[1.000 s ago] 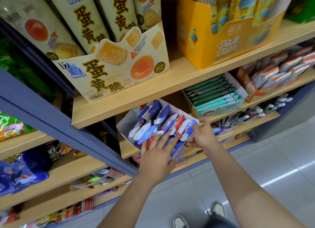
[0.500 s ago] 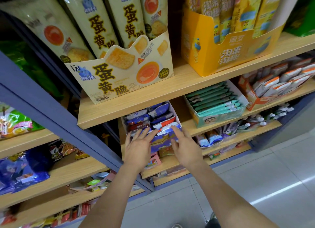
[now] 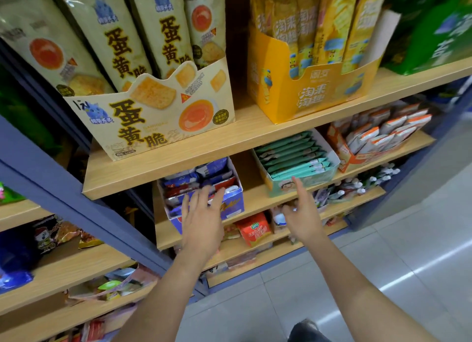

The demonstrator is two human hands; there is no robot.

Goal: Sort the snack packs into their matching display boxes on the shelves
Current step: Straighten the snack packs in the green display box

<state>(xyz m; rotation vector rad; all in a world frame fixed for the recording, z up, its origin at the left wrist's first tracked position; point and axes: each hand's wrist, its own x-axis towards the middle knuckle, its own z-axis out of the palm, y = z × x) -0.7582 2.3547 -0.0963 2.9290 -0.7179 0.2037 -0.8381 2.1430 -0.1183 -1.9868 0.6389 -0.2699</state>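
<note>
Blue and white cardboard lies under the fingertips of the left hand [image 3: 203,221]. Its fingers are straight and slightly spread over the front edge of a small display box [image 3: 233,201]; whether they press on it I cannot tell. The box holds blue, white and red snack packs [image 3: 201,171] and stands on a light wooden shelf [image 3: 252,188].

The right hand [image 3: 304,214] holds nothing. Its index finger stretches up toward a green box [image 3: 333,163] of teal packs [image 3: 291,152], which stands to the right on the same shelf. The other fingers are loosely bent. Further right stands an orange box [image 3: 347,160].

On the upper shelf [image 3: 252,134] stand a cream box [image 3: 158,127] of tall cracker bags and a yellow box [image 3: 281,99]. A red bag [image 3: 254,229] lies on the shelf below the hands. A blue upright [image 3: 63,196] separates this unit from more wooden shelves on the left. The floor [image 3: 421,239] is glossy pale grey tile.
</note>
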